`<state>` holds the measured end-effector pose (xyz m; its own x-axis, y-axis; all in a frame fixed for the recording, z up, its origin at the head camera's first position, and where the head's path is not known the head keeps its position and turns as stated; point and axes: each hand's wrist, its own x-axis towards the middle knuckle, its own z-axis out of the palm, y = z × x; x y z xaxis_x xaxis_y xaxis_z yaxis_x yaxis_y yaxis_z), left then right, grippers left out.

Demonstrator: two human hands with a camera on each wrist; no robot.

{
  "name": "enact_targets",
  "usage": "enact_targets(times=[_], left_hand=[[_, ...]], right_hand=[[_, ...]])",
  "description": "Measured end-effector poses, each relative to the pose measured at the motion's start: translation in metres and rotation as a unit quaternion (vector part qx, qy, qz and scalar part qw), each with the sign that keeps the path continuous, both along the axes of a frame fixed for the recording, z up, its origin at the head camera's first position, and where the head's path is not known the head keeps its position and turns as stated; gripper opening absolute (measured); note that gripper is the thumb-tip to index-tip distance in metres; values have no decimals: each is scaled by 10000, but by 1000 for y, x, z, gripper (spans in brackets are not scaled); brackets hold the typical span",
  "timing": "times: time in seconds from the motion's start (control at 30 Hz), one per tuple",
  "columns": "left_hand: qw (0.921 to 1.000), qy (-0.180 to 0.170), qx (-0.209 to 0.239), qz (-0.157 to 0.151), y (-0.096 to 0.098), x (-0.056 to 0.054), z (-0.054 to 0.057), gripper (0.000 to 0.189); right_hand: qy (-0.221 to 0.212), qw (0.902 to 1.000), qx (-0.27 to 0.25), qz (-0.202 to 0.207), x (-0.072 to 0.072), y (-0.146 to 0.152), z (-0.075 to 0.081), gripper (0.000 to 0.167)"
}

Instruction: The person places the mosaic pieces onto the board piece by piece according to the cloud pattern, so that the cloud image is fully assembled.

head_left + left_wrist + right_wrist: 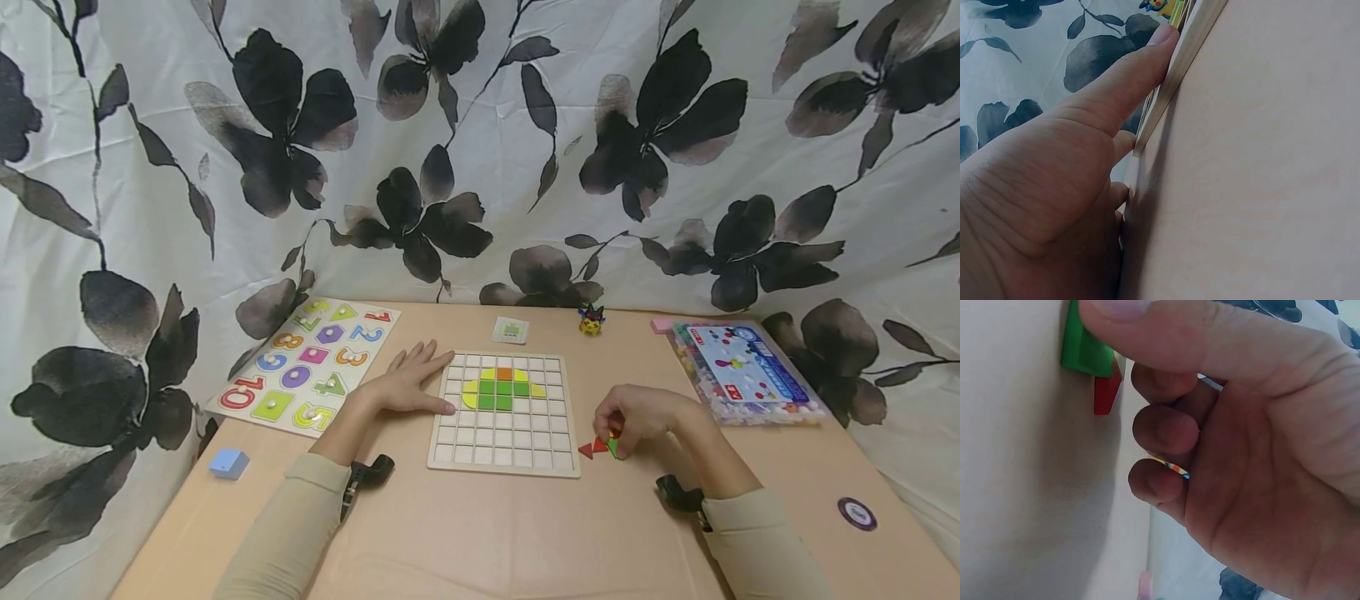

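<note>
A wooden-framed grid board lies mid-table, with green squares, an orange square and yellow pieces forming a shape in its upper cells. My left hand, fingers spread, rests at the board's left side; its thumb touches the frame. To the right of the board, my right hand pinches a green block close to the table. The thumb lies on that block, while the index fingertip is hidden in the right wrist view. Beside it are red triangular pieces.
A number-and-shape sheet lies left, near a blue block. Behind the board are a small patterned card and a toy figure. A clear case with a blue card sits right; a round dark disc lies nearer.
</note>
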<state>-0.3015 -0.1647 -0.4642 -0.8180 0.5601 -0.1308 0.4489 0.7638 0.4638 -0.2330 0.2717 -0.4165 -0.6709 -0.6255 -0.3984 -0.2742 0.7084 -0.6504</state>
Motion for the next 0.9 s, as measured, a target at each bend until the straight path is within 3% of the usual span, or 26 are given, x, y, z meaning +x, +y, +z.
enact_targets(times=[0.33,0.6,0.9], left_hand=[[10000,0,5,7,-1,0,0,111],[10000,39,46,22,-2,0,-2,110],[10000,3,28,9,-2,-1,-1,111]], right_hand=[[-160,9997,-183,89,0,1,1,18],[56,9999,-95,43,-3,7,3,15],[271,9983,-520,29,-6,16,5,12]])
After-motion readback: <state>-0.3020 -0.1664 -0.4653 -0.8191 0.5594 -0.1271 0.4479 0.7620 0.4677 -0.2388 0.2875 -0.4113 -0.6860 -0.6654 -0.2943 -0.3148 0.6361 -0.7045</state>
